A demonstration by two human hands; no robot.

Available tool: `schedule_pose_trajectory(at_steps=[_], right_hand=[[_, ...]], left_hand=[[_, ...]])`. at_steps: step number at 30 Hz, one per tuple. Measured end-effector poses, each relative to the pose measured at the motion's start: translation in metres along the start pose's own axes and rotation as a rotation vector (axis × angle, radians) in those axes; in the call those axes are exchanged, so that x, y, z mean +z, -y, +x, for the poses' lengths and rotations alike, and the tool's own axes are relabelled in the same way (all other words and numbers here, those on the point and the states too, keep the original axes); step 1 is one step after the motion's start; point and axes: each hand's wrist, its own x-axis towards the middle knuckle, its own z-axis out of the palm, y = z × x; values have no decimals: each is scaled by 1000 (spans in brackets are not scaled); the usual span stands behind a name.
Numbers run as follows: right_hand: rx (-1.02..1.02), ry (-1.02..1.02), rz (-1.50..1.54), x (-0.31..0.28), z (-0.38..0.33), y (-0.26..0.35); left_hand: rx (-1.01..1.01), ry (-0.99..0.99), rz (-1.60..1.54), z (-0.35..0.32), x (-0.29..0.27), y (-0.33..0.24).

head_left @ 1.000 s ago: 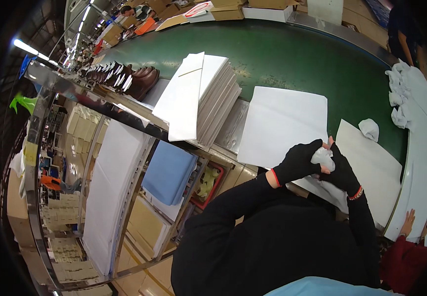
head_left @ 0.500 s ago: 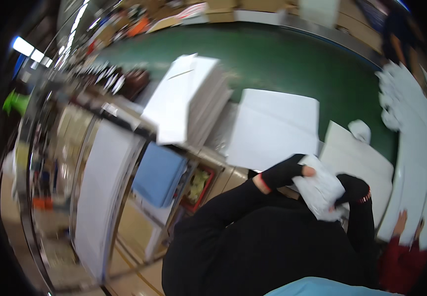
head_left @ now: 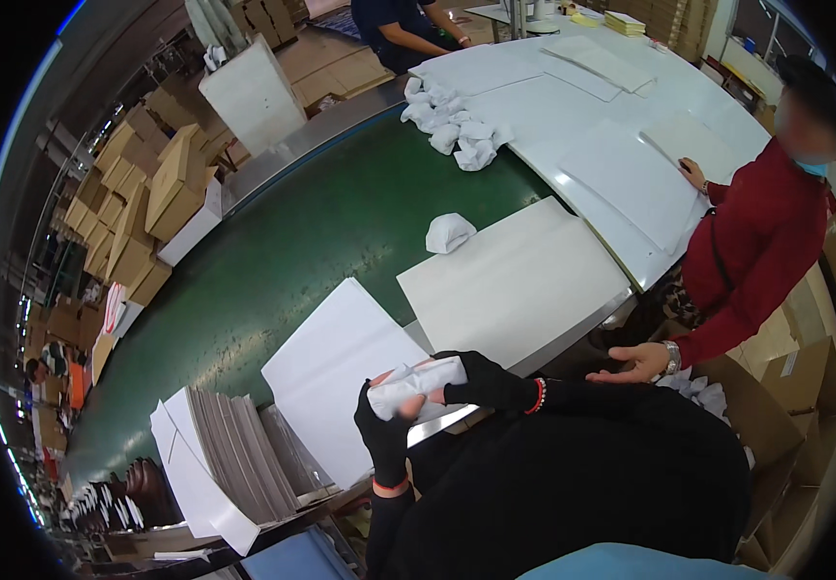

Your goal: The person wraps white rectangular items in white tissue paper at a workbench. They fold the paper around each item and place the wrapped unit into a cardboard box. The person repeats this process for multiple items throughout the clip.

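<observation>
Both hands wear black fingerless gloves and hold a crumpled bundle of white paper (head_left: 408,387) above the work surface's near edge. My left hand (head_left: 385,433) grips its left end, thumb across the front. From the right, my right hand (head_left: 488,383) closes on the other end, fingertips pressing into the paper. Beneath and beyond the bundle lies a stack of white sheets (head_left: 336,367). To its right rests a stack of off-white sheets (head_left: 515,280), with a balled white paper (head_left: 450,233) at its far corner.
A thick stack of folded white paper (head_left: 220,464) stands at left on the green belt (head_left: 283,251). Crumpled paper balls (head_left: 457,126) sit by a white table (head_left: 621,184). At right, a person in red (head_left: 761,242) reaches a hand near my right arm. Cardboard boxes (head_left: 128,213) line the far left.
My view has swung to the right, bringing the white table and the person in red into fuller sight. The paper in my hands is now a more compact bundle.
</observation>
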Motion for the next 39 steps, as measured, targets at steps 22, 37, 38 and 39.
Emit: schedule_pose_trajectory(at_steps=[22,37,38,39], right_hand=[[-128,64,24,0,9,44],[-304,41,138,38,22,60],[-289,-5,154,42,21,54],[-247,8,196,43,18,53]], left_hand=[[116,85,-3,-3,-7,-43],[371,-67,-73,-8,17,-72],[348,-52,-129,-8,19,-74],[331,-36,-183,-7,19,-73]])
